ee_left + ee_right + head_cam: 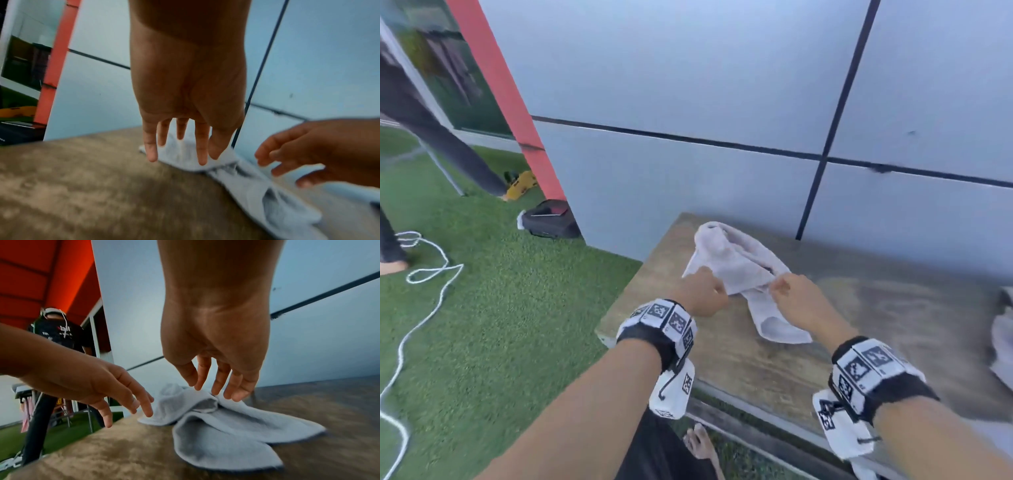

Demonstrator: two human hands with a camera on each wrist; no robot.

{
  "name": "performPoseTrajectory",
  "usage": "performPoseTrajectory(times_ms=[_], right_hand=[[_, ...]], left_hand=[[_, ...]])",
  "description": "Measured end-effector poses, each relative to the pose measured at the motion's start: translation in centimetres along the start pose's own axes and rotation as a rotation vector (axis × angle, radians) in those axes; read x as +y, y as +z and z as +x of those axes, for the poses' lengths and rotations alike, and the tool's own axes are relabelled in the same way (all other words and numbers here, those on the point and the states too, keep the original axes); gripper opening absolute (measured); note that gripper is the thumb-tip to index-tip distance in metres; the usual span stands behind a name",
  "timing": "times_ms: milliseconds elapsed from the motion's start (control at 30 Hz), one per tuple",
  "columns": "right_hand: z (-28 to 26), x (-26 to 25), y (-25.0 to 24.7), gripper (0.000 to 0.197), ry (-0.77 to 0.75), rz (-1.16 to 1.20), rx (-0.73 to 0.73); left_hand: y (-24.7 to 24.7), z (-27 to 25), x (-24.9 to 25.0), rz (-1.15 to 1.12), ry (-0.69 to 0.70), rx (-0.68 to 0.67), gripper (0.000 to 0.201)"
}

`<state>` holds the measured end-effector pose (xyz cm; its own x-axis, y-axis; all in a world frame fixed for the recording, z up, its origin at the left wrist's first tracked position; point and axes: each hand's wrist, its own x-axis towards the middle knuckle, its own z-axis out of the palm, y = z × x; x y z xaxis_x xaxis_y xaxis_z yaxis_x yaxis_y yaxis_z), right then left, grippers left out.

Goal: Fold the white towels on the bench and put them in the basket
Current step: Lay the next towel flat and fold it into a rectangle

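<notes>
- Towel (736, 270) lies crumpled on the bench (893, 325), unfolded.
- Your left hand (700, 294) and right hand (796, 296) hover at it, fingers loose, gripping nothing.
- Folding not begun; no basket in sight.

The right hand (216, 344) hangs over a crumpled white towel (222, 431) on the brown bench (102, 454), fingers (236, 386) straight and spread, tips at the towel's raised fold. The left hand (92, 386) reaches in from the left, fingers loosely extended, just beside the towel's edge. A person in black (59, 334) stands behind.
</notes>
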<state>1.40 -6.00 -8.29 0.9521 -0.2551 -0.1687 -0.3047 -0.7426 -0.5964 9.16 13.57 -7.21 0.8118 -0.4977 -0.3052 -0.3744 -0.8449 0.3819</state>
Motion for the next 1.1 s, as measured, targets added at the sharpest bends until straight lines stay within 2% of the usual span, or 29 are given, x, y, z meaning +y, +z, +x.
performPoseTrajectory(times_ms=[67, 100, 200, 367, 467, 533, 567, 600, 667, 700, 833, 967, 1033, 1100], right_hand=[[0.5, 2.3, 0.5, 0.022, -0.013, -0.049, -0.015], [0.7, 3.1, 0.8, 0.025, -0.016, -0.084, -0.019], [1.1, 4.4, 1.8, 0.031, -0.046, -0.162, -0.05], [1.9, 3.7, 2.5, 0.036, -0.1, -0.047, 0.047], [2.2, 2.4, 2.2, 0.054, -0.096, 0.076, 0.086], [2.4, 1.7, 1.9, 0.066, -0.068, 0.081, 0.109], [2.6, 1.5, 1.7, 0.065, -0.047, 0.066, 0.132], [2.7, 1.4, 1.4, 0.054, -0.037, 0.044, 0.165], [2.5, 1.1, 0.5, 0.017, -0.06, 0.037, 0.255], [2.3, 1.1, -0.2, 0.008, -0.088, 0.092, 0.301], [0.5, 1.2, -4.4, 0.013, -0.158, 0.374, 0.445], [-2.0, 1.7, -10.1, 0.011, -0.225, 0.318, 0.539], [-3.2, 2.4, -13.1, 0.017, -0.212, 0.225, 0.514], [-4.7, 3.4, -16.2, 0.029, -0.167, 0.131, 0.393]], left_hand=[[3.0, 2.6, -0.2, 0.121, -0.042, -0.057, 0.041], [4.1, 3.6, -0.4, 0.197, -0.031, -0.043, 0.045], [5.5, 4.5, -0.3, 0.188, 0.012, 0.023, 0.043], [4.4, 5.0, 0.3, -0.035, 0.072, 0.248, 0.03], [2.6, 4.5, 1.8, -0.2, 0.148, 0.343, 0.015], [1.6, 4.0, 3.3, -0.312, 0.205, 0.396, 0.015], [1.2, 3.8, 4.0, -0.363, 0.226, 0.407, 0.016], [0.8, 3.6, 4.8, -0.409, 0.234, 0.415, 0.015], [-0.2, 3.1, 6.3, -0.45, 0.26, 0.429, 0.013], [-0.6, 2.9, 7.0, -0.427, 0.31, 0.44, 0.015], [-2.1, 3.3, 7.8, -0.249, 0.42, 0.465, 0.035], [-4.4, 2.3, 9.2, -0.169, 0.378, 0.503, 0.027], [-6.4, 1.4, 10.3, -0.199, 0.343, 0.528, 0.022], [-8.6, 0.6, 11.5, -0.254, 0.393, 0.582, 0.017]])
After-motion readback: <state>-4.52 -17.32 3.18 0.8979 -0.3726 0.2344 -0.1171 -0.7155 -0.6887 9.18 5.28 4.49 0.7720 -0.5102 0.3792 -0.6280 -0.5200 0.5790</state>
